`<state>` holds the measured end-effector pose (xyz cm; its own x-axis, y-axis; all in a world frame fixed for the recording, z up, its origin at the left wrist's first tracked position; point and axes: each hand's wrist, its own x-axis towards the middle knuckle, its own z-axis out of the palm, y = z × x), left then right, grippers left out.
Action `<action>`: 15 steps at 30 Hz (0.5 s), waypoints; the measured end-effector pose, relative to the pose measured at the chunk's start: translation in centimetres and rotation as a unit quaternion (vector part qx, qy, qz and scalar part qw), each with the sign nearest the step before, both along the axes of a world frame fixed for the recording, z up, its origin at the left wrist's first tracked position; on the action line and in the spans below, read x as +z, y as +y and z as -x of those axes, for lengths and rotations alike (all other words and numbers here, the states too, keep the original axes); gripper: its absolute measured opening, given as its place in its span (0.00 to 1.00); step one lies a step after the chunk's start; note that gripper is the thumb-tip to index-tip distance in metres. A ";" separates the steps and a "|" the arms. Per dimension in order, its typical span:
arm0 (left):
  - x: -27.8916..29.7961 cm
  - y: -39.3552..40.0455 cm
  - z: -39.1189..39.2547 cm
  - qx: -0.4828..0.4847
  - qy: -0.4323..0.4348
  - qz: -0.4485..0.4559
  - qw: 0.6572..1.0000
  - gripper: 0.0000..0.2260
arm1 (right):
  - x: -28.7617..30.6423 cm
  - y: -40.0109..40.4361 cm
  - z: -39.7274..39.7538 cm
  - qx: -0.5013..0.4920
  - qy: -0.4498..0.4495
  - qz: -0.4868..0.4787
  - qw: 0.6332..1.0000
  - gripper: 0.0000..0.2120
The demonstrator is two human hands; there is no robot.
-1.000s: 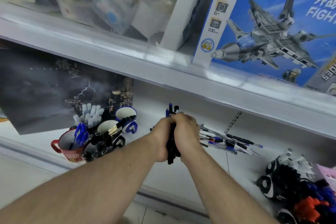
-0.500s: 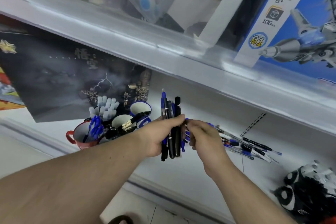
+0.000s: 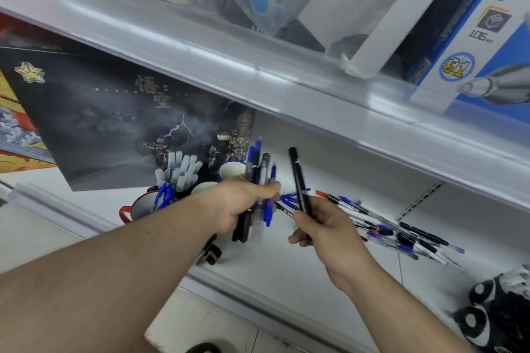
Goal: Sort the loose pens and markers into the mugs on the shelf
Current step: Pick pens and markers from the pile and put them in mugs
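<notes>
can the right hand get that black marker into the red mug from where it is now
Probably not directly. The right hand holds the black marker well right of the red mug, and the left hand with its bundle of pens sits between them; it would need to go over or around.

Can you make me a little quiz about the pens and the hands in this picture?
1. True or false: the right hand holds one black marker by itself.
2. What does the left hand grip? A) a mug B) a bundle of pens C) nothing
3. Fill in: the red mug holds ____ pens.

Key: 1 true. 2 B. 3 blue. More loose pens lie on the white shelf, to the right of the hands.
</notes>
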<state>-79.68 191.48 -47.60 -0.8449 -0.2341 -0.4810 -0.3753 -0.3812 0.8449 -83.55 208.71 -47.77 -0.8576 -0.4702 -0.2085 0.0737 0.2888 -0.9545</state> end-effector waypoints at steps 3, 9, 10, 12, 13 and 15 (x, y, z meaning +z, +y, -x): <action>0.1 -3.4 -1.2 0.049 0.006 0.022 0.999 0.03 | -0.6 0.1 1.4 -0.080 -0.014 0.014 0.997 0.07; -1.0 -6.8 -3.2 0.097 -0.020 0.014 0.995 0.10 | -2.1 -2.1 4.6 -0.147 0.026 0.010 0.989 0.06; -1.2 -7.1 -3.4 0.099 -0.023 0.008 0.995 0.09 | -2.4 -2.9 5.2 -0.147 0.039 0.002 0.988 0.08; -1.4 -7.6 -3.6 0.107 -0.027 -0.003 0.994 0.09 | -3.2 -4.8 6.3 -0.132 0.081 -0.024 0.988 0.11; -1.5 -7.9 -3.7 0.113 -0.027 -0.006 0.993 0.09 | -3.6 -5.8 6.9 -0.122 0.114 -0.043 0.985 0.10; -1.6 -8.3 -3.6 0.120 -0.023 -0.009 0.992 0.09 | -4.4 -7.9 8.2 -0.105 0.185 -0.087 0.973 0.09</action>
